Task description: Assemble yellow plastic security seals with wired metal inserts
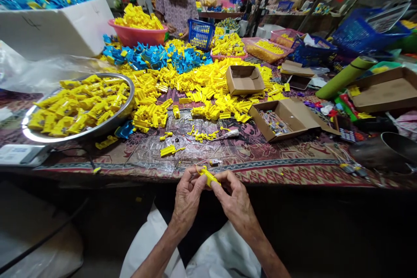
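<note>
Both my hands meet just below the table's front edge, over my lap. My left hand (188, 195) and my right hand (232, 197) pinch one small yellow plastic part (208, 177) between their fingertips, fingers curled closed. A thin wire seems to loop from the part's top. On the table just ahead lie loose small yellow pieces (202, 135) and one yellow part (168, 150) on a clear plastic sheet (195, 147).
A metal tray (112, 124) of yellow parts sits left. Heaps of yellow parts (208, 91) and blue parts (156, 56) fill the middle. Open cardboard boxes (286, 115) (244, 79) stand right. A person (177, 4) sits across the table behind a pink basin (137, 34) and a blue basket (200, 34).
</note>
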Available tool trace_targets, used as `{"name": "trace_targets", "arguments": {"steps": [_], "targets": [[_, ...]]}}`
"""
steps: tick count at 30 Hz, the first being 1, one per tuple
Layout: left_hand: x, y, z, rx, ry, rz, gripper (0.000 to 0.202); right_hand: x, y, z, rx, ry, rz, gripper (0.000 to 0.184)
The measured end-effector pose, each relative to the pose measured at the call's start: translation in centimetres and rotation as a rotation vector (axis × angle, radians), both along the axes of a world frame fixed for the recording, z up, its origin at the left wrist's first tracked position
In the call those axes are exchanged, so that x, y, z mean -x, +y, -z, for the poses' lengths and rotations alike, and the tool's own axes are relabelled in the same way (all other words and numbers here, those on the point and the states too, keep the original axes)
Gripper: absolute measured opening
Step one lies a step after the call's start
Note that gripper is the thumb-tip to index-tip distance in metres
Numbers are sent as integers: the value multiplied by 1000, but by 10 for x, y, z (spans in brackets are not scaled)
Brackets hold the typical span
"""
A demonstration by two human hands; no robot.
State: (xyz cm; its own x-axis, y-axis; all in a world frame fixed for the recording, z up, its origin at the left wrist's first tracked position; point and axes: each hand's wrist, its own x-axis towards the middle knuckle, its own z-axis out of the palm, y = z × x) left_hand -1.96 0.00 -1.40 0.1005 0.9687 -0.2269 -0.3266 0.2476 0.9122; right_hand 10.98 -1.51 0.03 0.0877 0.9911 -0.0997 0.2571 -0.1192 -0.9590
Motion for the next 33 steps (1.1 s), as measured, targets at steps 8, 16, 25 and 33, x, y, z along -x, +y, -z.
{"name": "trace_targets", "arguments": {"steps": [8, 16, 25, 33], "targets": [[9, 5, -5, -117, 81, 93, 15, -3, 6, -11, -80, -117, -132, 11], [19, 8, -14, -186, 258, 125, 37, -3, 20, 8, 99, 429, -95, 24], [25, 7, -23, -319, 498, 69, 20, 12, 18, 18, 86, 681, -57, 39], [27, 8, -27, -511, 708, 45, 24, 15, 15, 20, 77, 738, -42, 39]]}}
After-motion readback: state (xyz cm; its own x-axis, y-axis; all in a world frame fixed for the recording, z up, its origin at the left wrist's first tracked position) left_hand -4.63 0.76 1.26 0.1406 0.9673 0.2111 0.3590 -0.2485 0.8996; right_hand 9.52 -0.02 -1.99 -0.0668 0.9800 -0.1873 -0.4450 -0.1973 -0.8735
